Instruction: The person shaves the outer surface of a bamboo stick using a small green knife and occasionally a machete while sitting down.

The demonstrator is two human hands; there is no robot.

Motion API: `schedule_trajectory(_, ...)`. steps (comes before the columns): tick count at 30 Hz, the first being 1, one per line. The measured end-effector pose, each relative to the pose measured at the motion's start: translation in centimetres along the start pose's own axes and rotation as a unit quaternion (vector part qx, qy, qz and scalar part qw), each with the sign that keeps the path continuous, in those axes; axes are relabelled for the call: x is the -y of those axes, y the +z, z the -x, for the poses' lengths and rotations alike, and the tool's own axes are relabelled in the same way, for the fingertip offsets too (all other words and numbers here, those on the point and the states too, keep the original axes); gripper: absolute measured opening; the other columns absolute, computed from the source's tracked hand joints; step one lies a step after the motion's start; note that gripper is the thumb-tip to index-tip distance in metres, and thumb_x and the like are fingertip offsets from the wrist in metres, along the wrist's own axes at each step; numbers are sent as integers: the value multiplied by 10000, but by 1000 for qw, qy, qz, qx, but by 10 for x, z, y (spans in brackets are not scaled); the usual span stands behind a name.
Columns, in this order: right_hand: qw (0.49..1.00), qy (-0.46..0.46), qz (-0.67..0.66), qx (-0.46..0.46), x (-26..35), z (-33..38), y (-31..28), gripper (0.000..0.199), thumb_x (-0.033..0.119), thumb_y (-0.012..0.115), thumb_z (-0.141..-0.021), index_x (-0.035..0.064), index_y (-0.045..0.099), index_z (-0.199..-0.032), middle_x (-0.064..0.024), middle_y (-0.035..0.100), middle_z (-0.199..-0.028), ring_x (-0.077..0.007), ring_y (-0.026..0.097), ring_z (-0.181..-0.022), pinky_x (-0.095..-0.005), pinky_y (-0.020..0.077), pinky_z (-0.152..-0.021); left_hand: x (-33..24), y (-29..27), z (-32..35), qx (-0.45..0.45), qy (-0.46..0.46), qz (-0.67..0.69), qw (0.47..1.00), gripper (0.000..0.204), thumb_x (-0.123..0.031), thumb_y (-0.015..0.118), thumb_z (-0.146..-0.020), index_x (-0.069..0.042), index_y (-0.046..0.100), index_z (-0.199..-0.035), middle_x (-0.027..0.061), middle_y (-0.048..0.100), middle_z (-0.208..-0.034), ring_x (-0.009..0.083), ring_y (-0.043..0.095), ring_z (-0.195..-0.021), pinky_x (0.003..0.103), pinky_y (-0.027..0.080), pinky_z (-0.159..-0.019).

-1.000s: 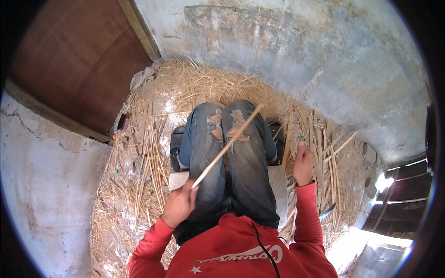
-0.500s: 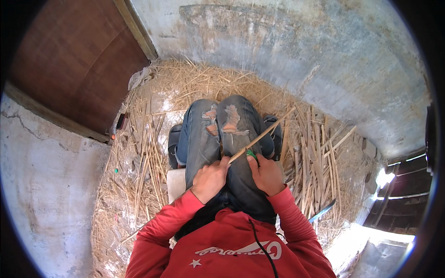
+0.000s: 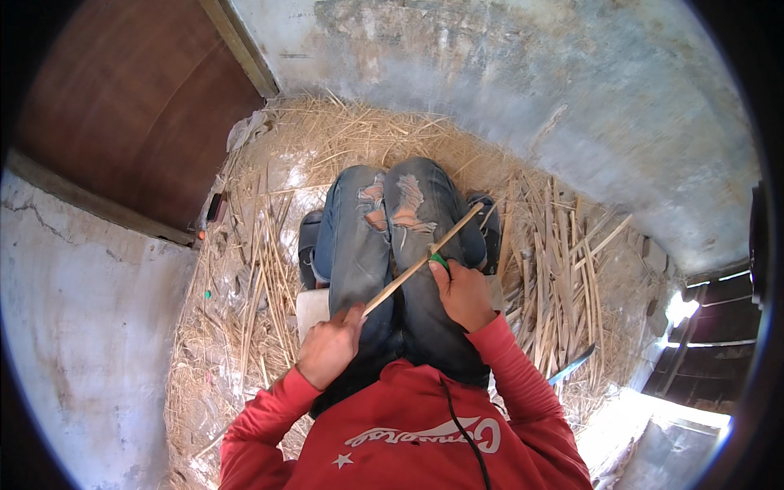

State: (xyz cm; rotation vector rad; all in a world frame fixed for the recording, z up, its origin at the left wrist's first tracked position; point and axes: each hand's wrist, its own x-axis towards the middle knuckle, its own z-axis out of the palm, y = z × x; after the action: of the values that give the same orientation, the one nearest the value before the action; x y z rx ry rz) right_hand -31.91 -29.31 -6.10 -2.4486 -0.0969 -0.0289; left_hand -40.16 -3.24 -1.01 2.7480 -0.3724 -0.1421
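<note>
I sit on a heap of straw with my knees in torn blue jeans (image 3: 392, 237) in front of me. A long thin pale stick (image 3: 420, 261) lies slantwise over my lap, its far tip toward the upper right. My left hand (image 3: 329, 347) grips the stick's near end. My right hand (image 3: 463, 292) is closed around a small green-handled tool (image 3: 439, 261) whose tip rests against the middle of the stick. Both sleeves are red.
Loose straw and split cane strips (image 3: 563, 261) cover the ground on both sides. A brown wooden door (image 3: 122, 106) stands at upper left, a grey plastered wall (image 3: 531, 98) ahead. A blue strip (image 3: 572, 366) lies at lower right. Dark shoes (image 3: 309, 245) flank my legs.
My right hand came in from the straw at my right and met the stick. My left hand has since pulled back toward my body, drawing the stick along against the green tool.
</note>
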Motion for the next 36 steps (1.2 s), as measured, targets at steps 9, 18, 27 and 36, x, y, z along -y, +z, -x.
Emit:
schedule_trajectory(9, 999, 2, 16, -50, -7, -3, -2, 444, 418, 530, -1043, 33, 628, -847, -259, 631, -706, -487, 627, -692, -552, 484, -606, 24, -43, 86, -8, -14, 55, 998, 280, -171, 632, -977, -24, 622, -1216, 188, 696, -869, 399, 678, -660, 470, 557, -583)
schedule_trajectory(18, 921, 192, -51, -335, -227, -39, -121, 559, 440, 465, -1071, -28, 698, -875, -113, 579, -611, -250, 564, -567, -408, 449, -565, 68, -71, 130, -21, -88, 107, 990, 195, -107, 629, -967, -45, 669, -1147, 215, 679, -769, 397, 676, -655, 461, 529, -584)
schedule_trajectory(27, 926, 0, -318, -203, -15, -68, -103, 397, 354, 502, -1079, 55, 609, -842, 45, 427, -638, -61, 364, -572, -274, 304, -538, 17, -66, -19, -46, -34, 387, 920, 216, -180, 518, -1076, -38, 637, -1186, 2, 509, -675, 92, 467, -559, 282, 395, -540)
schedule_trajectory(36, 905, -130, -405, 5, 123, -106, -123, 319, 306, 765, -909, 36, 673, -1050, 29, 580, -766, -54, 479, -677, -253, 378, -601, 4, -108, -73, 26, -25, 575, 818, 295, -305, 447, -1113, -73, 588, -1227, -70, 399, -687, 44, 358, -573, 214, 304, -523)
